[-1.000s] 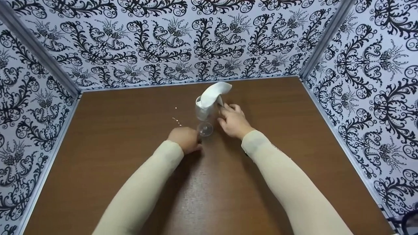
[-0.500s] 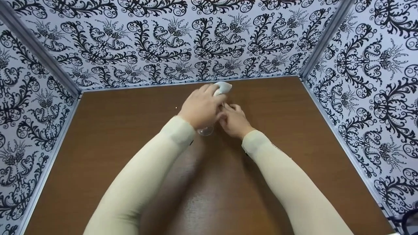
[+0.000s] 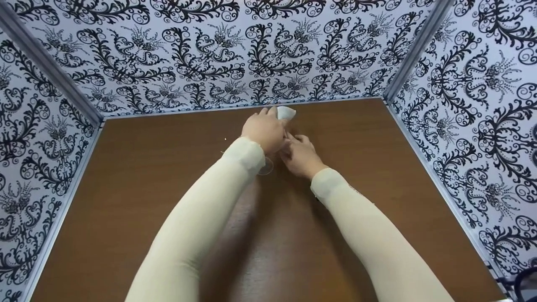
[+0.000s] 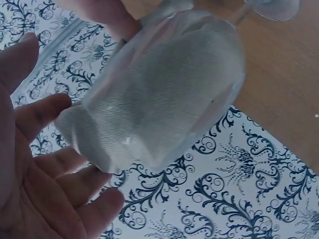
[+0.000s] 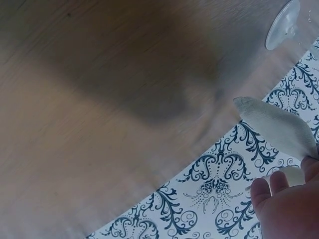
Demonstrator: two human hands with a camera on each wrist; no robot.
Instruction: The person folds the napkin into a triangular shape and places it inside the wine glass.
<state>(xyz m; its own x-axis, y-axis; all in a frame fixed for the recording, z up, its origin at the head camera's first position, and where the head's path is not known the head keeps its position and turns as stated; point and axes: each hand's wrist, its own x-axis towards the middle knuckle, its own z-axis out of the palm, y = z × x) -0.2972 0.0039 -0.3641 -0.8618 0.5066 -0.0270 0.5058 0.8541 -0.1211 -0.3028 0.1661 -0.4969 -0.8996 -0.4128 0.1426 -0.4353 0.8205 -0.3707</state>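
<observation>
A stemmed glass point(image 4: 237, 69) has a white paper napkin point(image 4: 92, 137) stuffed in its bowl, with part sticking out past the rim. In the head view my left hand point(image 3: 265, 132) covers most of the glass; only its clear foot point(image 3: 266, 168) and a white napkin tip point(image 3: 286, 112) show. The left wrist view shows my left fingers spread around the napkin's protruding end, thumb apart from it. My right hand point(image 3: 300, 155) is at the right side of the glass. In the right wrist view its fingers point(image 5: 279, 181) pinch a napkin corner point(image 5: 276, 127).
The glass stands on a brown wooden table point(image 3: 168, 176), toward its far edge. Patterned black-and-white panels point(image 3: 209, 54) enclose the back and sides. Small bright specks point(image 3: 225, 139) show on the table left of the hands. A dark curved object point(image 3: 522, 285) sits at the lower right edge.
My left hand has risen from beside the glass's foot to its bowl and the napkin, then shifted slightly farther. The right hand has stayed about where it was.
</observation>
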